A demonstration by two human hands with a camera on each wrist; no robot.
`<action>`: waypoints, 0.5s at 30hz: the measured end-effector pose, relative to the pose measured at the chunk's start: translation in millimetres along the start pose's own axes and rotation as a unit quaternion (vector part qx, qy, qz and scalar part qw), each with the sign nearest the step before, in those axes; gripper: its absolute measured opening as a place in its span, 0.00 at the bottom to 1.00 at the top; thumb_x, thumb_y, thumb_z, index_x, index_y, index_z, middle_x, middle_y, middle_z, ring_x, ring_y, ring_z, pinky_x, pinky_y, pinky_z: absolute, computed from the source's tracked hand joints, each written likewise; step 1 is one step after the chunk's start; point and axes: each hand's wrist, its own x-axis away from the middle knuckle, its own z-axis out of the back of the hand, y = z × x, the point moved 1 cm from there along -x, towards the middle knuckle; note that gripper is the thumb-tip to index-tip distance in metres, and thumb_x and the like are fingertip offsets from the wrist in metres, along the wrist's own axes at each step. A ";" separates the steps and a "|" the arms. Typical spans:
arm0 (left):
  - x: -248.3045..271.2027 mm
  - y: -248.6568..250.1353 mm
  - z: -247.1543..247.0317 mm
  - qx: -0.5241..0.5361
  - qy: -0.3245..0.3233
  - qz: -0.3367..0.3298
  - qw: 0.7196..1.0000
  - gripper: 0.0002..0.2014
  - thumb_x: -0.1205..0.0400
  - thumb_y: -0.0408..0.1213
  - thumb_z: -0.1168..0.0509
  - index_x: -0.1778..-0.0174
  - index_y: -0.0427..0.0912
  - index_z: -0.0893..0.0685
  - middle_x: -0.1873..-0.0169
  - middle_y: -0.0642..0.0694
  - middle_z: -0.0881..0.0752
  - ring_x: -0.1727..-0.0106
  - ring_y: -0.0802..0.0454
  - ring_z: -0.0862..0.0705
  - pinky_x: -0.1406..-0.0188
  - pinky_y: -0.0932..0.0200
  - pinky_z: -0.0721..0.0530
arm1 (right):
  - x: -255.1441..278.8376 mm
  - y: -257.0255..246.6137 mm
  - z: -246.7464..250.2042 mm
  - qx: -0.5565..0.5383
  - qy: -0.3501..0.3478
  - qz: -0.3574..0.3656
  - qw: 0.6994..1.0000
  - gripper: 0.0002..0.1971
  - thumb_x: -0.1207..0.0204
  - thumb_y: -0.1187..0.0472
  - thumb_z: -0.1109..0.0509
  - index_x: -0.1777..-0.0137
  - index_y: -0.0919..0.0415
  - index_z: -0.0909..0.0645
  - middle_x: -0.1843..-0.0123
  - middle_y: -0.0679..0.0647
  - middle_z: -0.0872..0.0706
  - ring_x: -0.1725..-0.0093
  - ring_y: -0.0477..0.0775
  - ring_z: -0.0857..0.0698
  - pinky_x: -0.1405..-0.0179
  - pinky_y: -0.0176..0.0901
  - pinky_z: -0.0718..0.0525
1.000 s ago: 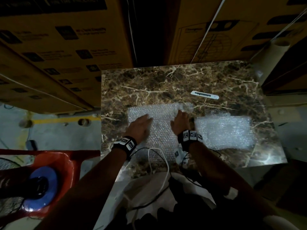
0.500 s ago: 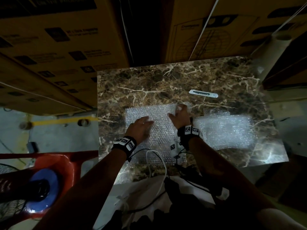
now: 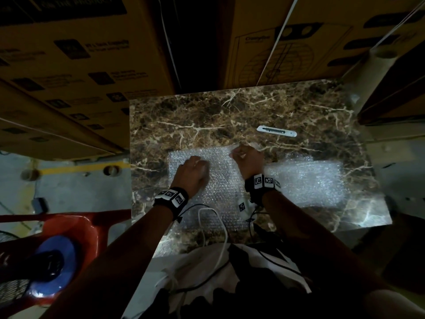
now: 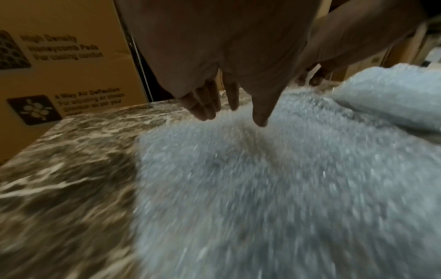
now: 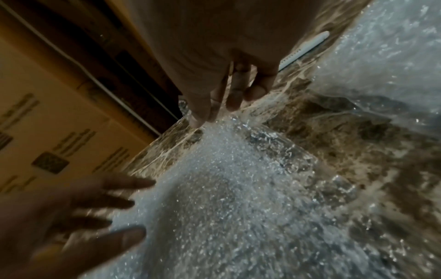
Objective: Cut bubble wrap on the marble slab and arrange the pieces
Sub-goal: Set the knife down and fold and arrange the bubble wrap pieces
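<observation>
On the brown marble slab (image 3: pixel 207 116) a bubble wrap piece (image 3: pixel 220 180) lies flat at the near left, with both hands on it. My left hand (image 3: pixel 193 171) presses its left part with straight fingers (image 4: pixel 260 120). My right hand (image 3: pixel 246 157) touches the piece's far right corner with its fingertips (image 5: pixel 198 120). A second bubble wrap piece (image 3: pixel 308 180) lies just to the right, with a narrow strip of bare marble between the two. A white utility knife (image 3: pixel 276 131) rests on the slab beyond my right hand, untouched.
Stacked cardboard boxes (image 3: pixel 69 65) stand behind and left of the slab. A cardboard tube (image 3: pixel 368 65) leans at the far right. A red plastic chair (image 3: pixel 69 226) with a blue object sits at the lower left. Cables (image 3: pixel 213 217) trail over the slab's near edge.
My right hand has slid away from me along the left piece, from its middle to its far right corner. My left hand has stayed on the piece's left part.
</observation>
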 end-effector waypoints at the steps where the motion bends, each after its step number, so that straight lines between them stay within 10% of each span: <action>1: -4.8 3.5 2.3 0.024 0.013 -0.004 1.000 0.30 0.23 0.33 0.25 0.23 0.40 0.22 0.24 0.35 0.25 0.29 0.31 0.22 0.33 0.39 0.19 | 3.2 -3.4 0.6 0.010 0.002 0.007 1.000 0.06 0.27 0.52 0.17 0.55 0.52 0.08 0.57 0.47 0.07 0.59 0.46 0.10 0.57 0.37 0.14; 3: -15.4 8.3 4.5 0.088 0.020 -0.001 0.996 0.34 0.19 0.32 0.29 0.16 0.42 0.30 0.19 0.39 0.29 0.24 0.36 0.25 0.25 0.46 0.24 | 7.6 -7.4 -0.9 0.024 -0.010 0.026 0.999 0.07 0.25 0.52 0.19 0.55 0.53 0.11 0.59 0.48 0.07 0.62 0.46 0.12 0.63 0.27 0.19; 7: -35.8 24.5 10.5 0.199 -0.006 -0.012 0.980 0.36 0.14 0.31 0.34 0.11 0.55 0.39 0.15 0.49 0.35 0.34 0.48 0.21 0.39 0.59 0.24 | 17.9 -13.7 -10.2 0.083 -0.056 0.068 0.993 0.11 0.15 0.54 0.30 0.42 0.60 0.23 0.54 0.58 0.10 0.59 0.62 0.11 0.66 0.50 0.15; 10: -50.1 36.0 13.2 0.235 -0.022 -0.049 0.971 0.31 0.16 0.26 0.33 0.17 0.50 0.28 0.21 0.47 0.27 0.44 0.48 0.20 0.44 0.64 0.27 | 28.0 -16.5 -16.2 0.221 -0.054 0.118 0.967 0.17 0.11 0.56 0.35 0.31 0.66 0.29 0.40 0.66 0.16 0.55 0.70 0.12 0.66 0.50 0.22; 15: -69.3 37.3 12.1 0.186 -0.037 -0.058 0.980 0.19 0.20 0.28 0.27 0.32 0.41 0.16 0.36 0.43 0.17 0.48 0.51 0.19 0.49 0.63 0.27 | 37.9 -22.3 -5.6 0.171 -0.063 0.130 0.975 0.07 0.14 0.66 0.37 0.39 0.61 0.24 0.54 0.59 0.12 0.61 0.65 0.12 0.68 0.47 0.24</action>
